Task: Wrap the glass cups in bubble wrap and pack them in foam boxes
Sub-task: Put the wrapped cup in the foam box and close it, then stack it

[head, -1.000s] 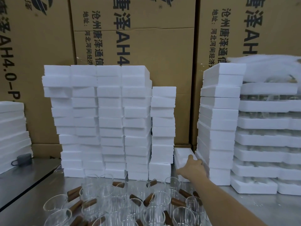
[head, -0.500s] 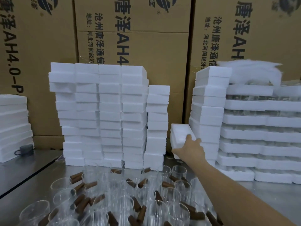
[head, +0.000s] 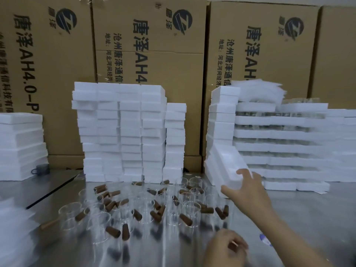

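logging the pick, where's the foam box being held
Head view, right of centre: the foam box is gripped by the right hand, tilted, just behind the glass cups and in front of the right-hand foam stack.

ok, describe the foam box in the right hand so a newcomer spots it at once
Find the cardboard cartons at the back, then the narrow foam stack right of the gap. Low in front of that stack is the foam box: the only piece tilted, hollow side showing, with the right hand gripping its near end.
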### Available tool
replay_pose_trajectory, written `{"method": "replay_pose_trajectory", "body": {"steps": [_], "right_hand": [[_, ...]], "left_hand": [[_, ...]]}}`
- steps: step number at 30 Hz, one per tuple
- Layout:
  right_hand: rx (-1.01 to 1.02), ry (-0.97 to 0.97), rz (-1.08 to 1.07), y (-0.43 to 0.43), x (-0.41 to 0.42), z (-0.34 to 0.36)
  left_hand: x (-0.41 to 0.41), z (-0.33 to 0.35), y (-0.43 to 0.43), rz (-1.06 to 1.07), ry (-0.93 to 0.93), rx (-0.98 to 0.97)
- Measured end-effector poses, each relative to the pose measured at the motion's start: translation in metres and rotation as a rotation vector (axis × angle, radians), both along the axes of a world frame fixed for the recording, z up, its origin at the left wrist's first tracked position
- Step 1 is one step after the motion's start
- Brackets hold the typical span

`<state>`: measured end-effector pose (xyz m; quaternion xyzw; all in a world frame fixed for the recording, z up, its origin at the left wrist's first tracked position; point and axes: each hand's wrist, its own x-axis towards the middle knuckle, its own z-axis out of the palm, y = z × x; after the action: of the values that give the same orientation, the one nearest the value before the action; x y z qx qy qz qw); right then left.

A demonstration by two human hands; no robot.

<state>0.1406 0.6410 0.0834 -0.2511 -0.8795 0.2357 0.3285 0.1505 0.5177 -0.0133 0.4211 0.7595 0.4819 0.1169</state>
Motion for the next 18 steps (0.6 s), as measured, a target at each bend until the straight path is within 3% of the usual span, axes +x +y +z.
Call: {"method": "replay_pose_trajectory", "body": {"steps": [3, 8, 12, 16, 18], "right_hand": [[-0.020, 0.006, -0.079, 0.014, 0.044, -0.024], [0.054, -0.036, -0.256, 0.026, 0.084, -0.069], [-0.001, -0.146, -0.251, 0.036, 0.092, -0.093], [-0.012, -0.092, -0.230, 0.041, 0.094, -0.100], [0.101, -0.061, -0.256, 0.042, 0.095, -0.101]], "left_hand": [[-0.013, -0.007, -0.045, 0.228, 0.068, 0.177], [-0.013, -0.003, -0.080, 0.334, 0.234, 0.156], [-0.020, -0.004, -0.092, 0.387, 0.306, 0.141], [-0.025, -0.004, -0.100, 0.418, 0.353, 0.092], [-0.026, 0.001, -0.107, 0.448, 0.378, 0.095]]}}
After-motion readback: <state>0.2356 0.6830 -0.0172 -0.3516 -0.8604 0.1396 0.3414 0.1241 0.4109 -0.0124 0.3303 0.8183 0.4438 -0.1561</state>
